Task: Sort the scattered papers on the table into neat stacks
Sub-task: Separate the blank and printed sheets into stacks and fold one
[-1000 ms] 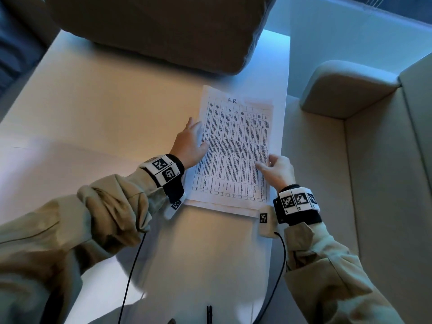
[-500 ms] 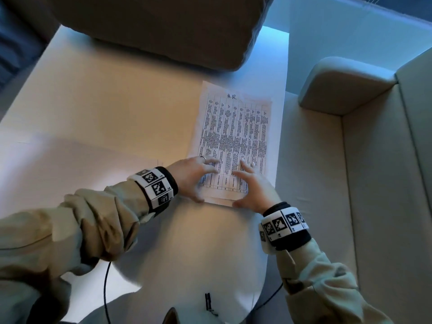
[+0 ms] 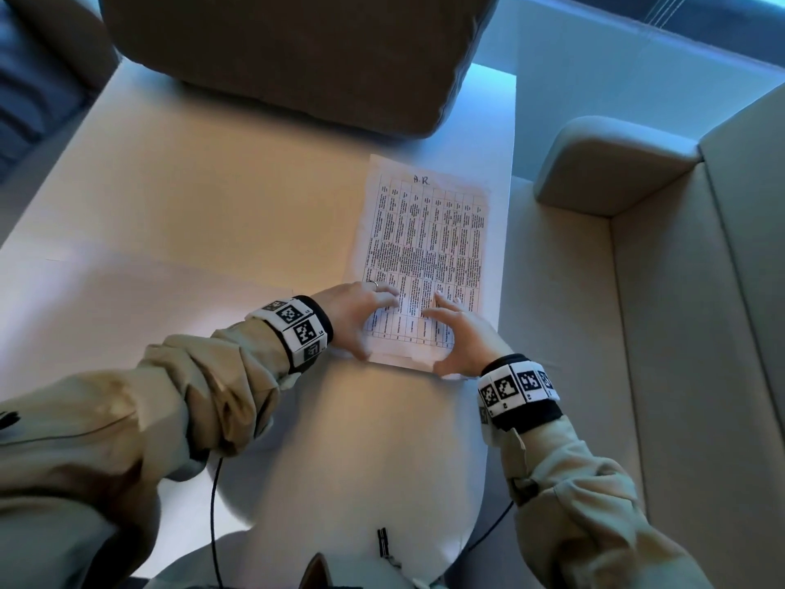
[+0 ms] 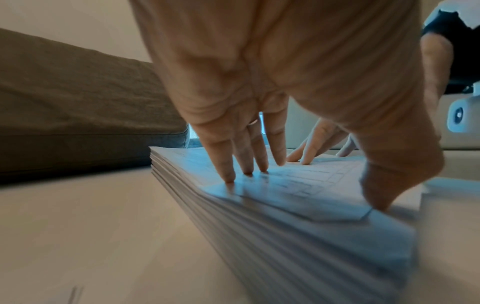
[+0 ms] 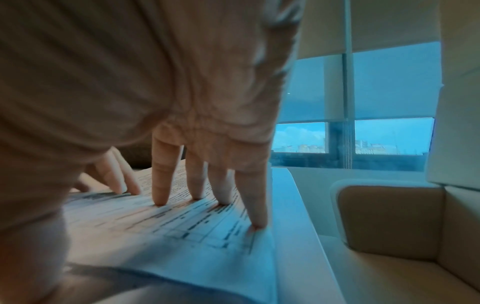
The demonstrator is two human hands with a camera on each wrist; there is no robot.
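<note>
One stack of printed papers lies on the pale table near its right edge, the top sheet a table of text marked by hand at its head. My left hand rests on the stack's near left corner, fingers straight on the top sheet. My right hand rests on the near right corner the same way. In the left wrist view the left hand's fingers press the thick stack, the thumb at its near edge. In the right wrist view the right hand's fingers press the sheet.
A big brown cushion lies across the table's far end, close behind the stack. A beige sofa with an armrest stands along the table's right edge. A cable hangs from my left wrist. Bare tabletop lies left of the stack.
Both hands have come from the stack's left and right sides down to its near end, fingers now laid on the top sheet. The stack has stayed in place.
</note>
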